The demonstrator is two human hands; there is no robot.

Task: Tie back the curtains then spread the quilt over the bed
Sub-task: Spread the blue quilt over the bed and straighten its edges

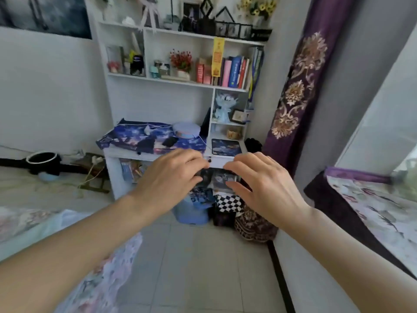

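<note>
A purple curtain [300, 86] with gold flower embroidery hangs gathered at the right, between the shelf unit and the window. A pale floral quilt [106, 263] lies at the lower left on the bed [33, 184]. My left hand [171, 177] and my right hand [259, 184] are stretched out side by side in mid-air in front of the desk, palms down, fingers loosely curled and apart. Neither hand holds anything or touches the curtain or the quilt.
A white desk and shelf unit [180, 84] full of books and ornaments stands straight ahead. Bags and a blue stool [191, 211] sit under the desk. A window sill with a floral cloth [379, 208] runs along the right. Pale floor tiles [203, 267] lie below.
</note>
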